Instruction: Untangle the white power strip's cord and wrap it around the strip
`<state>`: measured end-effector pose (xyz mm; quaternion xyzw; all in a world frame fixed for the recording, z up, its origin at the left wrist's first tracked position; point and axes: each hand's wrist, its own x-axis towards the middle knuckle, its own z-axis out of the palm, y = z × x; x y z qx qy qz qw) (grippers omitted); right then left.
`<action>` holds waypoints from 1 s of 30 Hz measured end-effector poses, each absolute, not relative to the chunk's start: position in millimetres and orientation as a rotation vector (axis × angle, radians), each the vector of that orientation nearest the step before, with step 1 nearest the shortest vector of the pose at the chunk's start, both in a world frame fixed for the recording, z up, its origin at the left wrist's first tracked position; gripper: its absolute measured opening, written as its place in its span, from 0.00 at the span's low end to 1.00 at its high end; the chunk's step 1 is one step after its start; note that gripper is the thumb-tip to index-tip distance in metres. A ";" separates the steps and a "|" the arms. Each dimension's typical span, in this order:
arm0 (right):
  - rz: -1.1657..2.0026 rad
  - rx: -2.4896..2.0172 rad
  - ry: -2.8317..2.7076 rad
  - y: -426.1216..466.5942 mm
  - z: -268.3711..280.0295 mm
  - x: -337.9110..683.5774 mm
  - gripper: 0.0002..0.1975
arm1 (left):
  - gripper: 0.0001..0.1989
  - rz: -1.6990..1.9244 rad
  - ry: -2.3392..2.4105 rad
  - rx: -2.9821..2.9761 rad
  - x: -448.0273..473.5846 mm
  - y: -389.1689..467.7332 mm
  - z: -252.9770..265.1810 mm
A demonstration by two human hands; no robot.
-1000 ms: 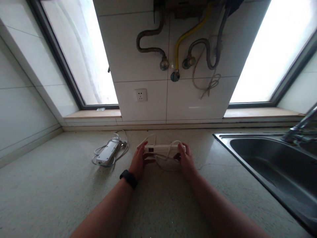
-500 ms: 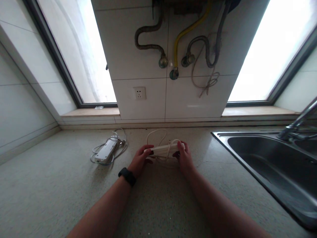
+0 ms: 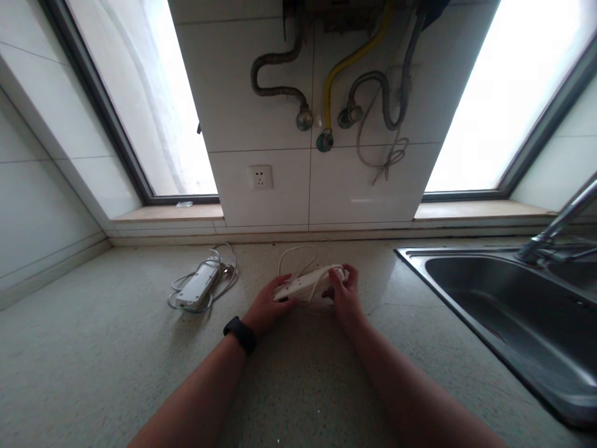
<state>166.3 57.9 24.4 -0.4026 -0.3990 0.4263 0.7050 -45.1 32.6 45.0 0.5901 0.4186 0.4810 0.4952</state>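
Between my hands is a white power strip point(image 3: 303, 284), tilted so its right end sits higher and farther back. My left hand point(image 3: 273, 300), with a black band on the wrist, grips its left end. At the right end, my right hand point(image 3: 344, 291) is closed on the strip, thumb on top. The strip's pale cord point(image 3: 298, 250) loops behind it on the counter and also crosses its upper face near my right fingers. A second white power strip point(image 3: 200, 283), its cord wound about it, lies on the counter to the left, apart from my hands.
A steel sink point(image 3: 471, 311) with a chrome faucet point(image 3: 555, 227) is set into the speckled counter point(image 3: 116, 348) on the right. On the tiled back wall are a wall socket point(image 3: 260, 177), a yellow hose point(image 3: 331, 81) and grey flexible pipes point(image 3: 277, 91). Windows flank the wall.
The power strip in my hands has turned: its broad face now shows more and its left end has dropped nearer to me. My left fingers have shifted around that end.
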 end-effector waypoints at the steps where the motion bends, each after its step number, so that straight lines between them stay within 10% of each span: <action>1: 0.943 -0.890 -0.887 58.1 24.3 166.7 0.29 | 0.32 1.160 1.025 1.456 -44.5 32.5 45.4; 30: 0.727 -0.953 -1.157 54.8 29.9 177.5 0.22 | 0.27 1.475 0.750 0.624 -54.9 52.8 35.8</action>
